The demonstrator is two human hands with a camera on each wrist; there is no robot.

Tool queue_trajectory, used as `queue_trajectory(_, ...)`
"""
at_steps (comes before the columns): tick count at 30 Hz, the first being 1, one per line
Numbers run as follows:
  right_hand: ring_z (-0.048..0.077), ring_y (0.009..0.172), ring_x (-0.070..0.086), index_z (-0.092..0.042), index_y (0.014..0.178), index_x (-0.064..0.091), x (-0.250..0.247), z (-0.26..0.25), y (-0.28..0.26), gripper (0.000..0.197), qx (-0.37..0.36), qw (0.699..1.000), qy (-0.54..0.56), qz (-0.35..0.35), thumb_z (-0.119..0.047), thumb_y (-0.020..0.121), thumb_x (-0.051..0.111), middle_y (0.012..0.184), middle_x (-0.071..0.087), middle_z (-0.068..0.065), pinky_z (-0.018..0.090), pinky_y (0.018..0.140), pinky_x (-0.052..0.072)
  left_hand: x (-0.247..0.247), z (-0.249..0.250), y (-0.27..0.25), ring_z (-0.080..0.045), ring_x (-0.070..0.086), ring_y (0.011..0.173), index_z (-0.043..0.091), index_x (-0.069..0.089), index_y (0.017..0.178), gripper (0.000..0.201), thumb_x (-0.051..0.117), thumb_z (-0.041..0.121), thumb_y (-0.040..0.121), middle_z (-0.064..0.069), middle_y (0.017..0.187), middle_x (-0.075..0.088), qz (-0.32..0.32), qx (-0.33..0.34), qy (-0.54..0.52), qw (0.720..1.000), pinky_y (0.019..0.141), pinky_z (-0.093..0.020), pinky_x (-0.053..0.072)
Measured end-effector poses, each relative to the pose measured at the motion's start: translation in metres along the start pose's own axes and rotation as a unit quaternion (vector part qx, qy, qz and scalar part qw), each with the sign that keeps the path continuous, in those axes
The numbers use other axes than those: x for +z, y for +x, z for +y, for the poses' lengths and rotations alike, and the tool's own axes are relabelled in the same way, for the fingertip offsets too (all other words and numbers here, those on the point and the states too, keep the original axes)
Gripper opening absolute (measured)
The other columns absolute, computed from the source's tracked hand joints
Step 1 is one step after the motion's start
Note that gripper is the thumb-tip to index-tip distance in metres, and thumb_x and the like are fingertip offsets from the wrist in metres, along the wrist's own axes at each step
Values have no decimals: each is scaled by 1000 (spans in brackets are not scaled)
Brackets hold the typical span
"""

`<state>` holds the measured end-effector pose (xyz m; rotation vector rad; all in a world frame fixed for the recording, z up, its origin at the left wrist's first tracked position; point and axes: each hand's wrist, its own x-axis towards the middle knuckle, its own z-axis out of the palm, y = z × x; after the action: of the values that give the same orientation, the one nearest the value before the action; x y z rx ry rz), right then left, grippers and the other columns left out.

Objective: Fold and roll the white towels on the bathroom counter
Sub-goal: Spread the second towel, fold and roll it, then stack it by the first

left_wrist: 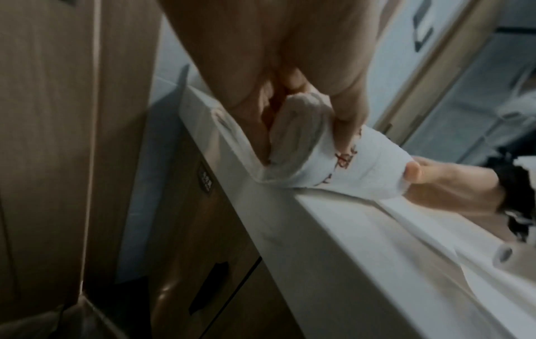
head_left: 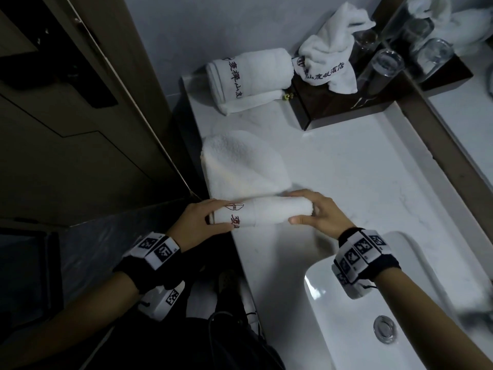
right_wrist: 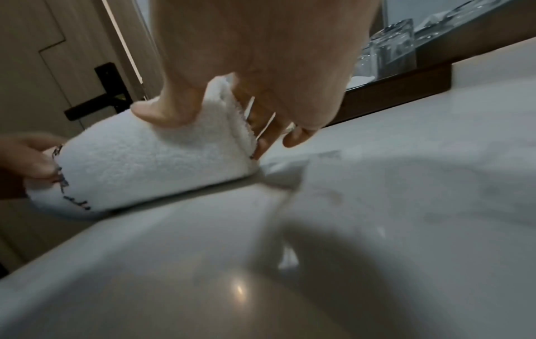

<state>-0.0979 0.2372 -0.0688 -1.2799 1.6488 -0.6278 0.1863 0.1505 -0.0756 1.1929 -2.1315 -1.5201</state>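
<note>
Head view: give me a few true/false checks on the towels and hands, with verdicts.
1. Both hands hold the rolled towel. True: the left hand grips its logo end and the right hand grips the other end.
2. The roll lies in the sink. False: it is on the counter near the front edge; the sink lies nearer the right arm.
3. A partly unrolled stretch of the same towel lies flat behind the roll. True.
4. The folded towel at the back has no writing. False: it bears dark characters.
5. Glasses stand on the dark tray. True.
6. The crumpled towel lies on the floor. False: it sits on the tray.
</note>
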Motion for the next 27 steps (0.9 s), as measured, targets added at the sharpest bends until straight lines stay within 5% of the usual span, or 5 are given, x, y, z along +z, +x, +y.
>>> queue_trajectory(4,-10,73,57,-37,91,57,4,-7,15,23,80,995,27,53,-33,75,74,85,61,-14,1,63,40,-5,-3,3,-9,57,105,30,58,113,39,71,19,77,9,111,60,-19,-60,-102,993,84,-3,44)
queue_trajectory(8,24,102,58,-12,112,59,11,-16,36,55,150,985,-11,88,-57,80,60,109,63,6,35,93,46,-6,1,10,-8,35,109,15,55,122,37,62,17,85,-6,122,46,110,34,111,987,94,-12,28)
queue_trajectory(13,35,102,56,-8,104,53,17,-32,60,63,195,964,-117,138,-67,83,43,107,62,16,39,84,40,-1,15,14,-31,53,112,2,55,123,42,63,7,82,-17,120,58,134,129,269,945,99,-42,45)
queue_trajectory(19,35,105,55,-4,121,39,30,-38,61,59,179,952,-46,243,-51,89,51,115,57,20,34,83,40,0,20,24,-37,59,110,-6,50,125,74,81,17,63,-24,117,61,63,98,422,899,96,-45,47)
queue_trajectory(27,21,87,65,-13,128,27,43,-36,48,67,138,944,173,245,-45,82,65,113,56,10,18,74,51,-33,24,63,-30,54,109,9,46,131,69,72,30,70,-12,121,58,-14,18,308,951,92,-41,46)
